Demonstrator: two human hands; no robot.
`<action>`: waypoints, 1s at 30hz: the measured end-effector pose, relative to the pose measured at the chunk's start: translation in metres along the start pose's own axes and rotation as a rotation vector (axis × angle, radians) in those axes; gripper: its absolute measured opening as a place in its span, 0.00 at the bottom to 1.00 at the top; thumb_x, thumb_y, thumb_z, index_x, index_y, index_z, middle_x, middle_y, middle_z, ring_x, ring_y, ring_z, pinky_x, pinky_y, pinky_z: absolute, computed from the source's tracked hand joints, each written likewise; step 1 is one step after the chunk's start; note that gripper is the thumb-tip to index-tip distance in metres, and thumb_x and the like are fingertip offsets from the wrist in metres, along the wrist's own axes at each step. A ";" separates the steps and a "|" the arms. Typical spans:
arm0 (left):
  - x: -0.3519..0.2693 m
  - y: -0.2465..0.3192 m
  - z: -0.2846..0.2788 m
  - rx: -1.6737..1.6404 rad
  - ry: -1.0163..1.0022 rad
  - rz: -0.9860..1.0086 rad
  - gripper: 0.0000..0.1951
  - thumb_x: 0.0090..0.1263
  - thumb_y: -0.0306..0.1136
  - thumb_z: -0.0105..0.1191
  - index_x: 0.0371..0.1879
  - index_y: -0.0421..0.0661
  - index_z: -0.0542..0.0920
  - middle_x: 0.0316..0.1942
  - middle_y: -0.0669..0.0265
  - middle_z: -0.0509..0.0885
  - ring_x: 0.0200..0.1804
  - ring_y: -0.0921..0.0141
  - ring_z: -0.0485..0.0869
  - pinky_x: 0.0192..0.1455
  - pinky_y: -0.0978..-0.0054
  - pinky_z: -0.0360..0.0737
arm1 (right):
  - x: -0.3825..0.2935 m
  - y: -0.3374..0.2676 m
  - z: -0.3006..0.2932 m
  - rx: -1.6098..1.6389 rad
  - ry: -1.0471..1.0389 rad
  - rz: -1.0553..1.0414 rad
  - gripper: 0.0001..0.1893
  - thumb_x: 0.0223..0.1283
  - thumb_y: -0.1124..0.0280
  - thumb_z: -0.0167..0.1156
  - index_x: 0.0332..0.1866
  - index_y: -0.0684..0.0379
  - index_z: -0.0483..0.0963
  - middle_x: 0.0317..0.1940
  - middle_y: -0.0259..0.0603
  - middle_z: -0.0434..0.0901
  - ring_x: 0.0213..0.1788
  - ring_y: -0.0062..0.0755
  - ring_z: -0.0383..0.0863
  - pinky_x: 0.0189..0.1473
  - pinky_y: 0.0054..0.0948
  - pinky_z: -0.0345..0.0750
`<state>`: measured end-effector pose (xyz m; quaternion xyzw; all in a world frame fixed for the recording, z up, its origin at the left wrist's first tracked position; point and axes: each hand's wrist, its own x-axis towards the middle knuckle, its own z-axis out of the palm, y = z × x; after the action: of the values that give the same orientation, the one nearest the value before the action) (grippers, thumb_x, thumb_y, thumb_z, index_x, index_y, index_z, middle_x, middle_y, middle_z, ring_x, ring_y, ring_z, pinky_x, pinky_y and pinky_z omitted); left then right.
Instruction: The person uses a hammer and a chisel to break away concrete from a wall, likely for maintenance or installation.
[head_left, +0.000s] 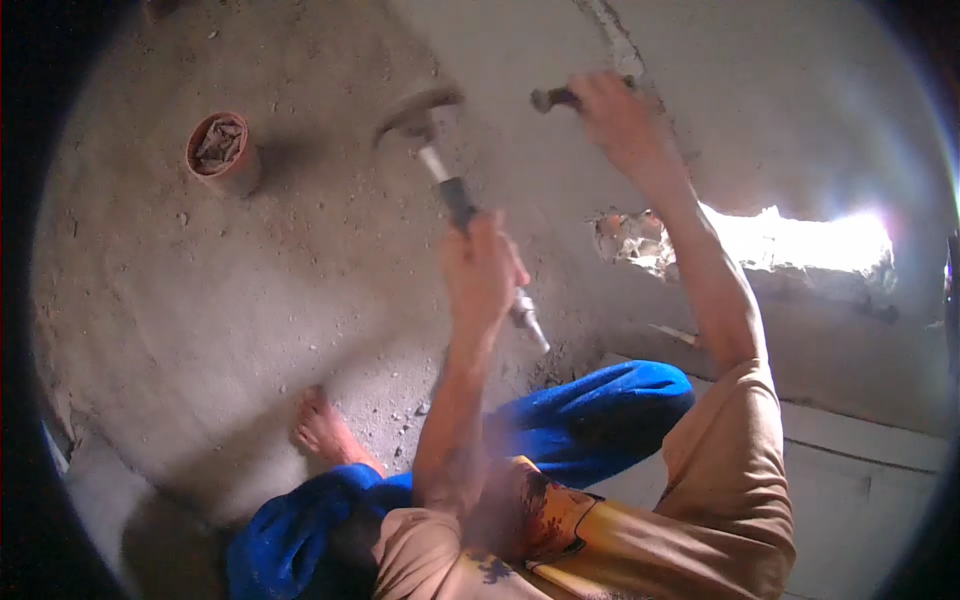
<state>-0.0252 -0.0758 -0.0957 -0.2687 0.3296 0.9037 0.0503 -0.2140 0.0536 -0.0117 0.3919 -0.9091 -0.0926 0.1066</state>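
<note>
My left hand (481, 266) grips the dark-sleeved handle of a claw hammer (454, 193). The hammer's head, blurred, points away from me above the dusty floor, and the pale butt end of the handle sticks out below my fist. Farther up and to the right, my right hand (611, 112) is closed around a short dark chisel-like tool (553, 99). One thick end of it shows left of my fingers; the other end is near a rough groove (624, 49) in the grey wall. A gap separates the hammer head from the chisel-like tool.
A pinkish bucket (241, 174) with crumpled material in it stands on the floor at left. Bright light comes through a broken-edged hole (795, 238) in the wall, beside my right forearm. Grit and rubble bits (401, 431) lie near my bare foot (326, 431).
</note>
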 end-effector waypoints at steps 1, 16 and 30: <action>0.002 0.001 -0.004 -0.155 0.099 -0.021 0.17 0.70 0.40 0.46 0.18 0.49 0.63 0.08 0.70 0.65 0.11 0.73 0.66 0.16 0.74 0.63 | 0.001 -0.005 0.004 -0.048 0.017 -0.067 0.13 0.57 0.73 0.59 0.47 0.53 0.71 0.41 0.40 0.76 0.46 0.45 0.79 0.44 0.40 0.79; -0.017 0.032 0.009 0.212 0.607 0.941 0.18 0.69 0.46 0.45 0.19 0.49 0.72 0.08 0.67 0.68 0.14 0.70 0.73 0.23 0.70 0.73 | 0.000 0.017 -0.008 0.065 0.128 0.071 0.12 0.60 0.75 0.58 0.48 0.58 0.68 0.40 0.48 0.76 0.44 0.53 0.77 0.42 0.45 0.76; 0.007 0.043 -0.020 -0.253 0.232 0.258 0.18 0.71 0.43 0.43 0.20 0.46 0.65 0.11 0.68 0.65 0.14 0.72 0.68 0.17 0.74 0.67 | 0.009 0.011 -0.006 -0.002 0.109 -0.070 0.15 0.57 0.76 0.60 0.49 0.57 0.68 0.41 0.46 0.74 0.44 0.50 0.77 0.42 0.43 0.76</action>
<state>-0.0333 -0.1222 -0.0882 -0.3310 0.2487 0.8997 -0.1382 -0.2256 0.0540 -0.0021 0.4277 -0.8877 -0.0756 0.1529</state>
